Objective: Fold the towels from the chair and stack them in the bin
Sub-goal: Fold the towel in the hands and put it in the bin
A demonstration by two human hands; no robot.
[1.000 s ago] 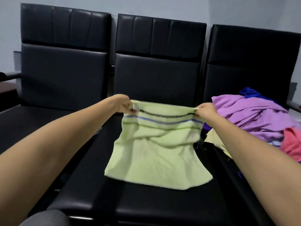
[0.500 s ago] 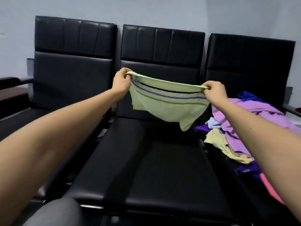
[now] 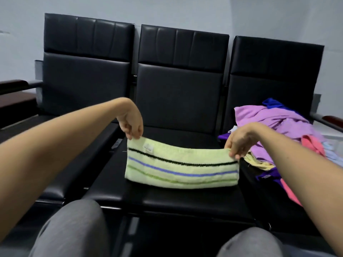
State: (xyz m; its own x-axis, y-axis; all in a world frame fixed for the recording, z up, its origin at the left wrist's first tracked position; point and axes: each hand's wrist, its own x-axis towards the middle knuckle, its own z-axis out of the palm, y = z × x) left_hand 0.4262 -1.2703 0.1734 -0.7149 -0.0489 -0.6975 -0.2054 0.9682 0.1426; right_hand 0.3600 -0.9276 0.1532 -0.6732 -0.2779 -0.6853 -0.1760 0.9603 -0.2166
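- Towel (image 3: 181, 169), pale green, doubled into a long band across the middle seat (image 3: 167, 199); lower fold down on the cushion, upper edge raised and sagging a little between its two corners.
- Three stripes (image 3: 185, 174) along its length: black uppermost, blue below it, green lowest; small white label (image 3: 147, 147) near the upper left corner.
- Left grip (image 3: 132, 125) above the upper left corner, fingers pointing down, pinching that corner between thumb and fingertips.
- Right grip (image 3: 238, 142) at the upper right corner, pinching the edge there too, back of the hand towards the camera.
- Bare forearms (image 3: 65, 141) reaching in from both lower sides of the view.
- Pile (image 3: 274, 121) of loose towels heaped on the right chair (image 3: 274, 75), just beside the green band's right end: lilac on top, blue at the back, pink, yellow and purple lower down, spilling towards the front of the cushion.
- Left chair (image 3: 83, 80) of the same black padding, in one row with the other two against a pale wall (image 3: 185, 10).
- Dark armrest (image 3: 13, 84) at far left, a second at far right.
- Grey-trousered knees (image 3: 74, 229) at the bottom edge, in front of the middle seat.
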